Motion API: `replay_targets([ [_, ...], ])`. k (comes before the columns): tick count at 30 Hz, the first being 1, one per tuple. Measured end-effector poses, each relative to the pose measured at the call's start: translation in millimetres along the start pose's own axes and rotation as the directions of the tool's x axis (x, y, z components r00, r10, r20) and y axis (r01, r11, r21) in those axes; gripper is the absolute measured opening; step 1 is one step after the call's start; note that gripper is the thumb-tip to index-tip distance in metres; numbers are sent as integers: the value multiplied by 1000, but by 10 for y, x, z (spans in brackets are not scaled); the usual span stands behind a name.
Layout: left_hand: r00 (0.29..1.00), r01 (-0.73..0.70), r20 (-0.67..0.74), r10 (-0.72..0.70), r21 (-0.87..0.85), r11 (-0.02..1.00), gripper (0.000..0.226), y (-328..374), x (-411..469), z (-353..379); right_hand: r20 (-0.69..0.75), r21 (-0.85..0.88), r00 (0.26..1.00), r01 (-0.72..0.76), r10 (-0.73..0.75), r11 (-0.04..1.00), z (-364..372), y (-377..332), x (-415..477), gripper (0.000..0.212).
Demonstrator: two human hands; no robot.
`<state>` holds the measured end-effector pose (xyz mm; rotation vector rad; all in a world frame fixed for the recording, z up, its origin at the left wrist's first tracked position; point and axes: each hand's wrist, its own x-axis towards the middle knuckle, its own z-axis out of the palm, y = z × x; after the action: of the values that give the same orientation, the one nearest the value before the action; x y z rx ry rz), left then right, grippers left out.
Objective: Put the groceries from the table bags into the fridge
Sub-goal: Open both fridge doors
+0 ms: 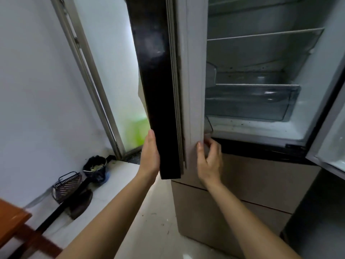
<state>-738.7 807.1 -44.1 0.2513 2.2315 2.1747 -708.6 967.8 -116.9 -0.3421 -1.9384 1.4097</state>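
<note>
The tall black fridge door [158, 90] stands straight up and down, edge-on to the person, right between the 2 hands. The left hand [150, 156] lies flat with straight fingers on the shiny black outside, low down. The right hand [210, 159] is on the other side, with its thumb on the white inner edge and its fingers curled round it, so it looks like it is holding that edge. Both hands are low on the door and about as close as each other. To the right, the big white fridge [252, 51] is wide open. I can see a thin glass shelf [265, 35] and a clear plastic drawer [252, 103], with no food in them. I cannot see the groceries or the bags from here. Only a corner of the orange-brown wooden counter [11, 219] shows, down on the left. I think the food must come from that side. On the floor there sit a black rubbish bag [95, 169] and a dark wire basket [67, 184], which could get underfoot.
</note>
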Motion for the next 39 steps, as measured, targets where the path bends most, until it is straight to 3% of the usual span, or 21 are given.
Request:
replay_targets([
  [1, 999, -40, -17, 41, 45, 998, 60, 28, -28, -82, 3, 4, 1000, -1, 1, 1000, 38, 9, -49, 67],
  [4, 996, -59, -57, 65, 108, 992, 38, 87, -52, -271, 60, -28, 998, -30, 32, 999, 176, -25, -113, 78],
  [9, 992, -69, -94, 78, 91, 993, 64, 41, 149, -586, 90, -77, 996, 15, -8, 997, 411, -61, -137, 97],
  [15, 992, -65, -101, 73, 76, 995, 69, -74, 653, -1079, 128, -319, 983, 163, -129, 934, 837, -152, -226, 79],
  [23, 986, 48, -161, -28, 119, 992, 70, -205, 1239, -1589, 211, -607, 941, 338, -265, 719, 1303, -139, -197, 78],
  [32, 991, -113, -44, 124, 197, 974, 68, -441, 1347, -1780, 318, -714, 917, 398, -239, 576, 1915, -292, -119, 69],
  [39, 969, -220, -35, 243, 318, 922, 80, -633, 1345, -1802, 347, -731, 889, 457, -300, 507, 1796, -235, -85, 77],
])
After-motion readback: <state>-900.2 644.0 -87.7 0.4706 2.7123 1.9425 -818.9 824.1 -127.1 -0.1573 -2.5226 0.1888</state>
